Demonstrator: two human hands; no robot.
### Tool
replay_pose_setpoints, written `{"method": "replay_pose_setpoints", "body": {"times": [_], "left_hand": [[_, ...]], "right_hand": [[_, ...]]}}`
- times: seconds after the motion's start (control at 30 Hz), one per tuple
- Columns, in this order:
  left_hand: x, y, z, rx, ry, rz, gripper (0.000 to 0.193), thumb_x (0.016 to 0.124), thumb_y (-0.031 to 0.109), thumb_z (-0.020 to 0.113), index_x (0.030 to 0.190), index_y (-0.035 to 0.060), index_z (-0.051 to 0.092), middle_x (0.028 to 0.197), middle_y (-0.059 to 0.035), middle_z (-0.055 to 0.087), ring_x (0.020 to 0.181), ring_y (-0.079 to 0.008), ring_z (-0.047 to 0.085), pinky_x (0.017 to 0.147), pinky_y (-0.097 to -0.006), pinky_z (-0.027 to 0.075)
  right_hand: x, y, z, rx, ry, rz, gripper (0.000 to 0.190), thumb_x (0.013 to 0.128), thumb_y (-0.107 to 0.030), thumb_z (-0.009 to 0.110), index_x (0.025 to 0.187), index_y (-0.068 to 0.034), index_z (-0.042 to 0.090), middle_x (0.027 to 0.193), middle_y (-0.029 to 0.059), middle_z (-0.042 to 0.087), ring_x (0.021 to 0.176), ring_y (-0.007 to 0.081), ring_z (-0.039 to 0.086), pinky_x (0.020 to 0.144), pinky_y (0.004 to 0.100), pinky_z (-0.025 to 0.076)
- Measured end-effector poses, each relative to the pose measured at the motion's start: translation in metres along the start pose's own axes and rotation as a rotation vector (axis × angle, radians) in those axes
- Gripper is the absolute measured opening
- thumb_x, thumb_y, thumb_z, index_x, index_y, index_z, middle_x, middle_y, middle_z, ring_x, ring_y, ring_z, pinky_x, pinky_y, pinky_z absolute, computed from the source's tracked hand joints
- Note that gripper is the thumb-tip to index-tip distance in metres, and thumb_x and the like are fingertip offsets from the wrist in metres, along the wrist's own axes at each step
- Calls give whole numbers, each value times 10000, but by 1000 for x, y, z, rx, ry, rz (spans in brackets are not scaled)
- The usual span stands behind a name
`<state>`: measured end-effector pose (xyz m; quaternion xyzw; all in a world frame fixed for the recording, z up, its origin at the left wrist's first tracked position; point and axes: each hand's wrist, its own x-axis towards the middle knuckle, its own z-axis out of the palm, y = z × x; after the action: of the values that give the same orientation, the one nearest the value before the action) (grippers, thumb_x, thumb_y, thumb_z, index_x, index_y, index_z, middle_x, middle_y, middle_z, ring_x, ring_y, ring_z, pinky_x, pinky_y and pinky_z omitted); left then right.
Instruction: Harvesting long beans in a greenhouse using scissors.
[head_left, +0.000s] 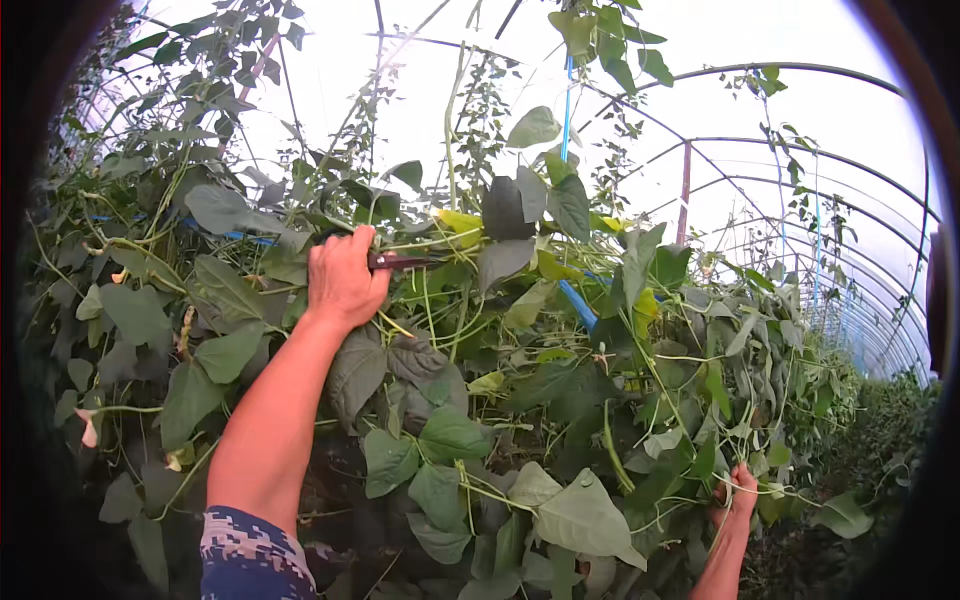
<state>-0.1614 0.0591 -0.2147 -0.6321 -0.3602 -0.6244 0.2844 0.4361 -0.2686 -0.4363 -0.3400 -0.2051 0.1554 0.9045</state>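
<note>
My left hand (341, 281) is raised to the top of a dense row of climbing bean vines (450, 435). It grips a pair of scissors (401, 261), whose dark blades point right among thin green stems; leaves cover the tips, and the handles are mostly hidden in my fist. Lower right, my right hand (736, 491) has its fingers closed around a few slim vine stems among the leaves. Between the hands, a slender green bean pod (615, 450) hangs at a slant.
Arched metal tunnel frames (814, 154) carry a pale translucent cover. A blue cord (568, 112) runs upward with vines on it, and a thicker blue strip (577, 304) crosses the foliage. A reddish post (684, 191) stands behind the row. Pale blossoms (88, 429) hang at left.
</note>
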Motion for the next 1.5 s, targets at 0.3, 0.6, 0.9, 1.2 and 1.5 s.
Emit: {"method": "replay_pose_setpoints", "body": {"times": [0.3, 0.6, 0.9, 1.2, 1.5], "left_hand": [[1, 0, -12, 3, -17, 57, 268, 876, 283, 659, 1018, 67, 587, 853, -189, 653, 860, -408, 589, 773, -513, 428], [-12, 7, -2, 82, -47, -23, 275, 875, 290, 635, 1011, 59, 576, 854, -188, 657, 878, -391, 601, 791, -515, 415], [-12, 3, -15, 87, -4, 20, 313, 865, 299, 647, 1053, 54, 594, 842, -178, 668, 881, -392, 608, 806, -517, 426], [-12, 4, -16, 95, -13, 13, 333, 855, 273, 661, 1082, 41, 586, 870, -193, 664, 867, -417, 606, 782, -534, 436], [-17, 4, -16, 67, 19, 9, 300, 863, 268, 658, 1056, 50, 589, 849, -181, 652, 864, -404, 587, 803, -510, 418]], "right_hand": [[-47, 124, -124, 172, 91, 266, 366, 979, -216, 494, 1247, 4, 610, 1192, 169, 674, 1069, 320, 673, 927, 459, 559], [-132, 174, -220, -4, 284, 439, 390, 950, -239, 611, 1253, 7, 618, 1115, 149, 680, 963, 270, 686, 830, 392, 560], [-149, 78, -62, -1383, -594, 484, 429, 987, -318, 625, 1297, -22, 630, 1037, 128, 673, 844, 237, 668, 737, 364, 540], [-193, -84, 308, -510, -982, -1210, 258, 868, -85, 731, 1088, 25, 655, 900, 100, 710, 814, 160, 693, 748, 291, 553], [-132, -170, 591, -230, -768, -599, 816, 881, -561, 710, 1339, 82, 507, 1233, 200, 590, 1064, 267, 622, 892, 392, 514]]}}
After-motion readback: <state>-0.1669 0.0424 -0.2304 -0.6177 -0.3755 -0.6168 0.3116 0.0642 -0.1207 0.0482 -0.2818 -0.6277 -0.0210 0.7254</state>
